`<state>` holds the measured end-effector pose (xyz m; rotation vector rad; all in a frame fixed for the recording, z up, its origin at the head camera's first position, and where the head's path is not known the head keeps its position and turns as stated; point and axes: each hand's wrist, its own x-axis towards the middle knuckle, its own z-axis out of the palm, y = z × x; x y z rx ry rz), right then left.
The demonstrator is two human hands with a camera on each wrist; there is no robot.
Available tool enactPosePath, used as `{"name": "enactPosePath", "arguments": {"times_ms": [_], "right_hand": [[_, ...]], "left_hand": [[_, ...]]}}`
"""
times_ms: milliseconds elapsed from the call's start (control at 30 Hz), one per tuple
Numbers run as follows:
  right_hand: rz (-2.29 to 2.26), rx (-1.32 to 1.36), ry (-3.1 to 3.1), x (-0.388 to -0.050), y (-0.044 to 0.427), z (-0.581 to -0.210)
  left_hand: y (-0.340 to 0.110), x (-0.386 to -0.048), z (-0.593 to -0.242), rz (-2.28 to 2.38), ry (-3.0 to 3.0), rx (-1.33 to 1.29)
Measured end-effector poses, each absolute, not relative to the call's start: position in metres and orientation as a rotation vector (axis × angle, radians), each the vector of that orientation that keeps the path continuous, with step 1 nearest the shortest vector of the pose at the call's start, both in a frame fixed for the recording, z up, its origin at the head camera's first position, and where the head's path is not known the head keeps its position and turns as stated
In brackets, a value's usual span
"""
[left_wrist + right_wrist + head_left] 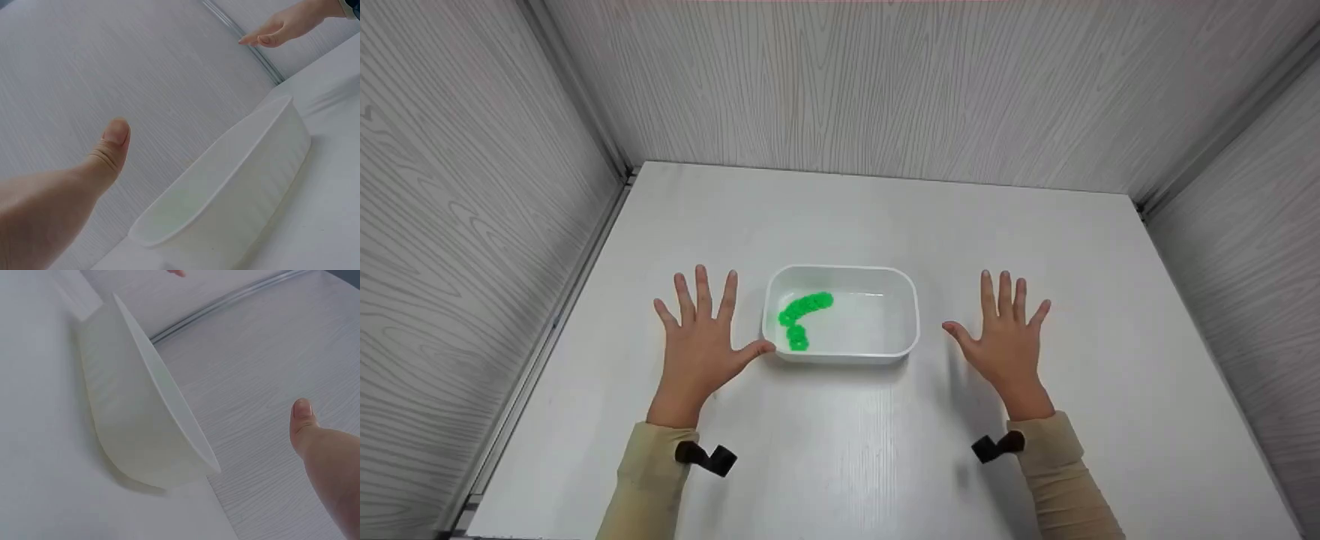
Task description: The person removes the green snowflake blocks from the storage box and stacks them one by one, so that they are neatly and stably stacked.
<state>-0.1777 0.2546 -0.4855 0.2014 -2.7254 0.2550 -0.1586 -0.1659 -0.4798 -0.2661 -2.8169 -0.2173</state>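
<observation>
A white rectangular tub [877, 354] with rounded corners stands at the middle of the table. Inside its left part lie several small bright green pieces [808, 304], bunched in a bent row; their exact kind is too small to tell. To the left of the tub my left hand [701, 352] is spread with straight fingers, the thumb tip overlapping the rim's near left corner in the head view. My right hand [1003, 349] is spread likewise, apart from the tub on its right. Both hands hold nothing. The wrist views show the tub's outer wall [264, 185], hiding the green pieces.
A white table [840, 450] bears the tub. Pale wood-grain panels rise behind [885, 90], on the left [457, 225] and on the right [1252, 262]. Small black devices are strapped to both wrists, over tan sleeves [649, 480].
</observation>
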Motion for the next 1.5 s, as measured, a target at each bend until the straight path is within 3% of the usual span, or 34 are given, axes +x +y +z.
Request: {"name": "enactPosePath", "arguments": {"times_ms": [1500], "right_hand": [[0.704, 0.626, -2.698, -0.220, 0.134, -0.492]], "left_hand": [[-0.166, -0.183, -0.532, -1.719, -2.490, 0.080]]}}
